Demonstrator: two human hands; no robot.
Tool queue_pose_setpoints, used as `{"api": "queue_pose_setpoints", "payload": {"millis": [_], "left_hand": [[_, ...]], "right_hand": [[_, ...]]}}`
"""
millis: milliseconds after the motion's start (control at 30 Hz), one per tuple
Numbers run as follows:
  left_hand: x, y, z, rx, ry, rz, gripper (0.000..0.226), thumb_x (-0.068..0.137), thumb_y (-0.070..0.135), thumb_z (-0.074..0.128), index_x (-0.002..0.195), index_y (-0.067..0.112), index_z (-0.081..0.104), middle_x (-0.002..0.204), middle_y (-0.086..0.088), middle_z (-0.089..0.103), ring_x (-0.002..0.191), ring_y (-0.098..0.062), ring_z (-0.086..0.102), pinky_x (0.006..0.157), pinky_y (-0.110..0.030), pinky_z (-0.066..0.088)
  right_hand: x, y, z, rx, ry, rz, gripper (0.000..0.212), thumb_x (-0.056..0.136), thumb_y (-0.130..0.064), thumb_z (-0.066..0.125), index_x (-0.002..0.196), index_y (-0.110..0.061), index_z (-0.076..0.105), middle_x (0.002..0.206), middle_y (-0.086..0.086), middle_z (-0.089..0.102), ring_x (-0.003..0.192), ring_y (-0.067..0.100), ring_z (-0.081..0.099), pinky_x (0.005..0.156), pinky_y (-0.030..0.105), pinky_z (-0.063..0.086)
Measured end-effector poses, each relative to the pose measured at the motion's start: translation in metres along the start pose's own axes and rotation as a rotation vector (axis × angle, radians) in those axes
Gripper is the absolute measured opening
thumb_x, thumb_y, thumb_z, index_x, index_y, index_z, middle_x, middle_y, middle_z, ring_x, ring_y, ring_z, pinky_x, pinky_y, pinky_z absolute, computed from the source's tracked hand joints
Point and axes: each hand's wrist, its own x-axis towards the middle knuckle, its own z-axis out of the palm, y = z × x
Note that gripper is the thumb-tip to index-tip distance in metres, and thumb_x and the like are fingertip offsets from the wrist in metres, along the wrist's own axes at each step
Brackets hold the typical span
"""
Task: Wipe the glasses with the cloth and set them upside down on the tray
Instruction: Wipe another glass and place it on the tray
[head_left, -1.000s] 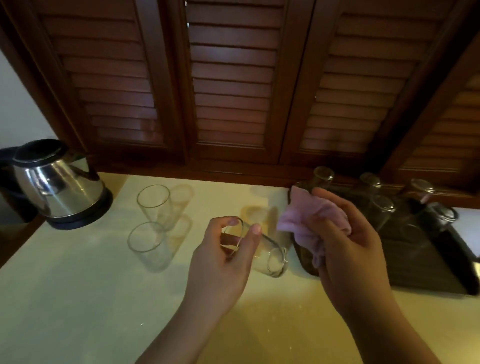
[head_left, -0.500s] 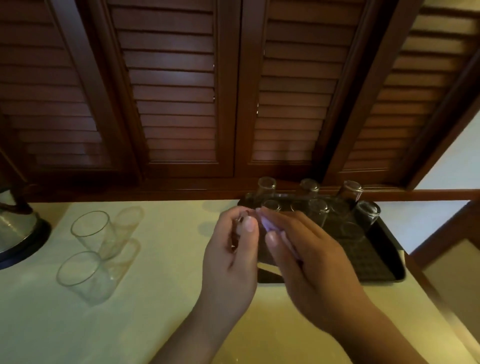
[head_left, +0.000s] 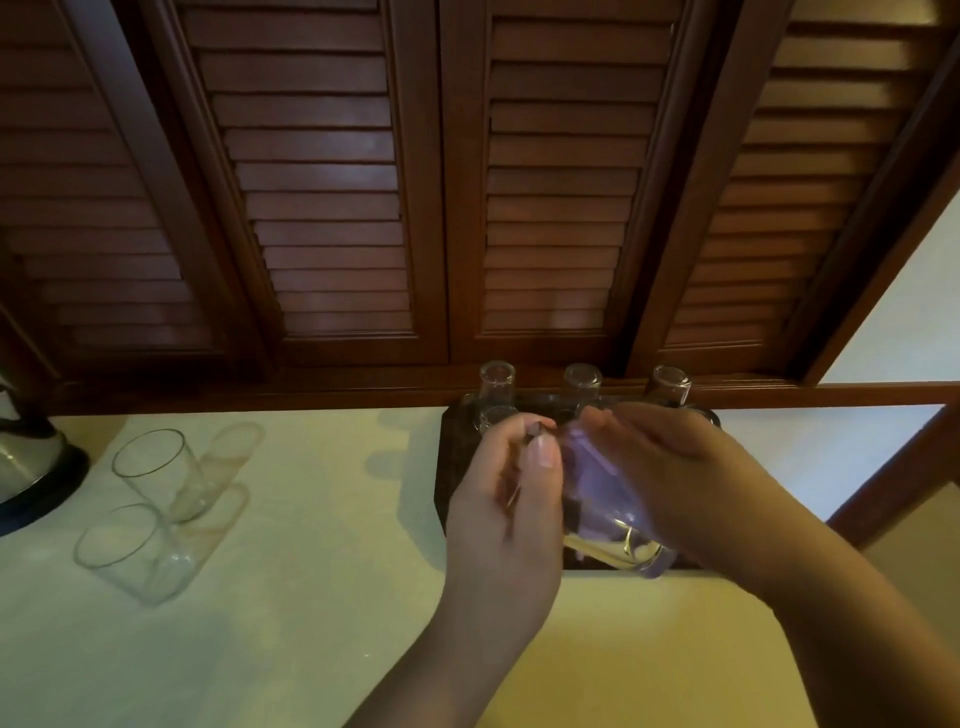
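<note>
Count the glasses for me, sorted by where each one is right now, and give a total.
Upright on the counter: 2, the far glass and the near glass.
Upside down on the tray: 4 plainly in view, more may hide behind the hands.
Held, with the cloth inside: 1, the held glass.
Total in view: 7.

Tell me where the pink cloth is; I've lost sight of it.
In the head view, right of centre: the pink cloth is stuffed inside the glass held between both hands, in front of the dark tray.
</note>
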Motion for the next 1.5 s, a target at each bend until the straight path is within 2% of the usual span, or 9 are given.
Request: {"api": "queue_pose_setpoints", "payload": {"millis": [233,333,433,533,633,833,1000,1167,1500], "left_hand": [[0.012,-0.009,0.038,0.108,0.11,-0.078,0.015,0.105,0.045,0.06,0.112,0.033,0.066,0.101,0.015,0.08,0.105,0.008,0.07,0.109,-0.028,0.054],[0.005,-0.008,0.048,0.114,0.092,-0.075,0.041,0.11,0.064,0.047,0.106,0.033,0.073,0.095,0.017,0.08,0.101,0.009,0.073,0.091,-0.02,0.061],[-0.001,0.002,0.058,0.039,0.086,-0.01,0.05,0.109,0.068,0.039,0.107,0.033,0.073,0.091,0.01,0.079,0.09,-0.011,0.077,0.071,-0.019,0.059],[-0.001,0.01,0.068,0.011,0.04,0.084,0.039,0.102,0.059,0.042,0.115,0.035,0.07,0.09,0.006,0.078,0.085,-0.013,0.077,0.071,-0.025,0.061],[0.001,0.014,0.076,-0.041,0.013,0.138,0.041,0.1,0.053,0.045,0.122,0.024,0.065,0.085,0.014,0.075,0.079,-0.001,0.071,0.071,-0.015,0.055],[0.018,0.013,0.088,0.032,0.063,0.281,0.067,0.089,0.088,0.059,0.13,0.035,0.058,0.107,-0.01,0.068,0.087,-0.018,0.072,0.074,-0.028,0.058],[0.023,-0.002,0.099,0.186,0.171,0.379,0.056,0.098,0.077,0.058,0.133,0.035,0.047,0.117,0.0,0.055,0.103,0.003,0.065,0.081,-0.008,0.053],[0.011,-0.015,0.119,0.154,0.243,0.232,0.059,0.091,0.065,0.074,0.133,0.034,0.045,0.117,-0.008,0.061,0.102,-0.01,0.072,0.076,-0.016,0.059],[-0.001,-0.004,0.124,0.009,0.185,-0.011,0.052,0.098,0.051,0.066,0.132,0.016,0.049,0.109,0.0,0.075,0.101,-0.008,0.077,0.075,-0.012,0.058]], "right_hand": [[-0.017,0.039,0.024,-0.665,0.189,-0.544,0.058,0.111,-0.042,0.029,0.16,-0.015,0.042,0.152,0.0,0.057,0.14,0.022,0.055,0.113,0.043,0.051],[-0.017,0.053,0.002,-0.615,0.127,-0.541,0.055,0.112,-0.051,0.023,0.161,-0.03,0.038,0.152,-0.015,0.055,0.138,0.003,0.052,0.113,0.025,0.047],[-0.004,0.06,-0.035,-0.233,-0.099,-0.244,0.045,0.107,-0.062,0.026,0.124,-0.041,0.062,0.098,-0.019,0.068,0.081,-0.009,0.062,0.071,0.008,0.046],[0.014,0.067,-0.075,0.178,-0.328,-0.021,0.048,0.098,-0.064,0.046,0.09,-0.024,0.071,0.062,0.012,0.058,0.047,0.021,0.052,0.05,0.03,0.043],[0.025,0.084,-0.095,0.519,-0.493,0.102,0.065,0.097,-0.061,0.065,0.114,0.002,0.071,0.102,0.055,0.052,0.089,0.075,0.052,0.071,0.051,0.052],[0.032,0.103,-0.083,1.36,-0.483,0.343,0.044,0.11,-0.032,0.048,0.134,0.002,0.064,0.118,0.021,0.071,0.102,0.03,0.075,0.089,0.035,0.063],[0.025,0.1,-0.049,1.853,0.015,0.511,0.044,0.115,-0.026,0.036,0.139,0.003,0.06,0.115,0.022,0.073,0.063,0.025,0.078,0.045,0.027,0.06],[0.012,0.096,-0.015,1.698,0.362,0.587,0.037,0.108,-0.002,0.031,0.092,-0.005,0.065,0.081,0.015,0.067,0.081,0.02,0.072,0.09,0.038,0.064],[-0.007,0.079,0.008,0.799,0.692,0.079,0.039,0.108,-0.058,0.032,0.141,-0.049,0.051,0.125,-0.022,0.068,0.119,0.0,0.065,0.102,0.035,0.057]]}}
